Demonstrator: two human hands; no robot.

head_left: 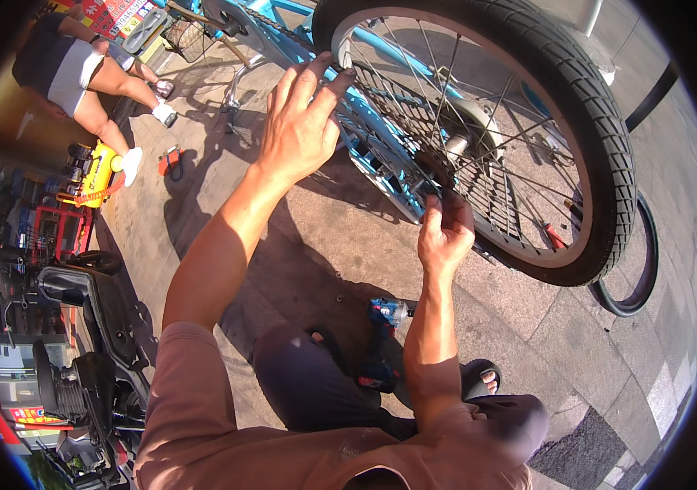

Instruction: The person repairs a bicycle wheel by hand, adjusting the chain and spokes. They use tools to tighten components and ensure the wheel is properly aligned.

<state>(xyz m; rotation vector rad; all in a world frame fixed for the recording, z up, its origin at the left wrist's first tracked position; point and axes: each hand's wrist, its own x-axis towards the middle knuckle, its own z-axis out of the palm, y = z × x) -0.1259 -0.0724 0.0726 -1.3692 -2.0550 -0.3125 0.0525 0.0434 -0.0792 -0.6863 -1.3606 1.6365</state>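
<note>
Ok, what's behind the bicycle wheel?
Through the wheel show a light-blue tube, paving and a red handle. A black loop shows past its edge; anything directly behind the wheel's solid parts is covered.

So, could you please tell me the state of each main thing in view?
Left hand: fingers bent, near rim
Right hand: fingers curled, near hub
Tyre: fitted on rim
Black rubber ring: off the wheel
Blue power tool: set down, unheld
Red-handled tool: unheld
Yellow machine: on or off unclear

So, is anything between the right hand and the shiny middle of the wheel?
Yes: dark metal parts sit just beyond the right hand, between it and the shiny middle of the wheel.
</note>
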